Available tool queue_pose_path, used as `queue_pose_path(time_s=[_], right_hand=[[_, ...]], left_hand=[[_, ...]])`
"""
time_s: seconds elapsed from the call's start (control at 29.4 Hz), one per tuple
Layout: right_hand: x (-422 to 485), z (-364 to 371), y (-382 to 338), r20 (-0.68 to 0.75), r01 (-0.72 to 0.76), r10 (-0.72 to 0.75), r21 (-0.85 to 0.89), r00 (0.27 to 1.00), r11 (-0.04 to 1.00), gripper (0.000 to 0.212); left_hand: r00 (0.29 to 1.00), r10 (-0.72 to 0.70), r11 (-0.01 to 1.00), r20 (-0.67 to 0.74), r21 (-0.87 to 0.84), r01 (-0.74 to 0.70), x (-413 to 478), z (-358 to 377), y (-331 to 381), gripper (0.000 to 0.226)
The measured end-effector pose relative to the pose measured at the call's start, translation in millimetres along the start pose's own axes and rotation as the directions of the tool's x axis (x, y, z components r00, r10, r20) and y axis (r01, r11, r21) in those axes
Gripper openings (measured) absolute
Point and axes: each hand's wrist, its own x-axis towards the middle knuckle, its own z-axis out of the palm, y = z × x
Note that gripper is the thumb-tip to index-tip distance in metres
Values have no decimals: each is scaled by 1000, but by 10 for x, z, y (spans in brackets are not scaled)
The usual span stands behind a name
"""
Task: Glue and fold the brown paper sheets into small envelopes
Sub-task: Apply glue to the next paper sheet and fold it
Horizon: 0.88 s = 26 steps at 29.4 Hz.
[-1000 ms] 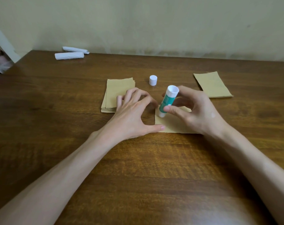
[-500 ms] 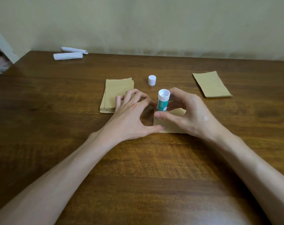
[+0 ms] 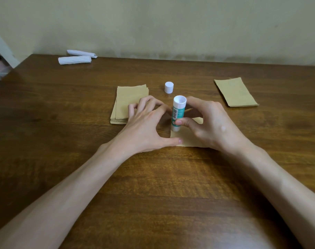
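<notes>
A brown paper sheet point(image 3: 186, 140) lies flat at the table's centre, mostly covered by my hands. My right hand point(image 3: 212, 126) grips a green-and-white glue stick point(image 3: 178, 114), held nearly upright with its lower end on the sheet's left edge. My left hand point(image 3: 147, 126) presses the sheet with spread fingertips and thumb at its left side. The stick's white cap point(image 3: 169, 87) stands just behind. A stack of brown sheets point(image 3: 127, 103) lies left of the hands; my left fingers overlap its right edge.
A pile of folded brown envelopes point(image 3: 235, 92) lies at the right back. Two white paper rolls point(image 3: 74, 59) lie at the far left near the wall. The wooden table point(image 3: 153, 194) stretches toward me; its left edge runs diagonally at far left.
The glue stick has tipped from leaning right to nearly upright and shifted left along the sheet's edge. My left hand has kept its place on the sheet.
</notes>
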Motion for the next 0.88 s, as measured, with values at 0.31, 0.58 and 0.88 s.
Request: queue_pose_path(time_s=[0.31, 0.58, 0.88], right_hand=[[165, 1, -17, -10, -40, 39, -62, 999, 997, 32], [243, 39, 23, -49, -72, 69, -75, 996, 995, 33], [172, -51, 49, -258, -115, 158, 175, 953, 978, 26]], left_hand=[[999, -42, 998, -4, 35, 42, -8, 8, 16, 103], [999, -53, 998, -5, 27, 53, 1, 12, 14, 109], [999, -50, 999, 9, -6, 50, -1, 13, 15, 91]])
